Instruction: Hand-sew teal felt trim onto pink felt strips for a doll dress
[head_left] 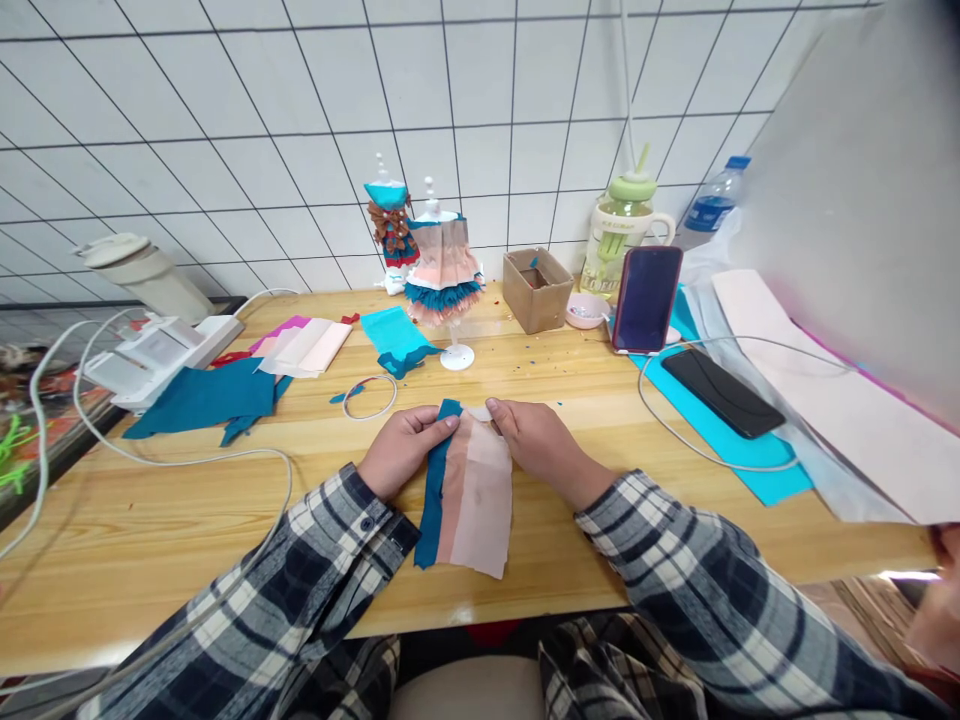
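Note:
Between my hands hangs a layered strip of crepe paper, dark blue along its left side, then salmon and pale pink. My left hand pinches its upper left corner, thumb on top of the blue edge. With thumb and fingers pressed together, my right hand grips the upper right corner. Beyond them stands a small white dress form wearing a ruffled paper dress in pink and blue. A second little form in a turquoise, brown and red outfit is behind it, close to the wall.
Left of my hands lie a thin ring, a blue paper sheet, pink sheets and turquoise paper. A cardboard box, an upright phone, a flat phone and a drink jug stand right. Cables cross the table.

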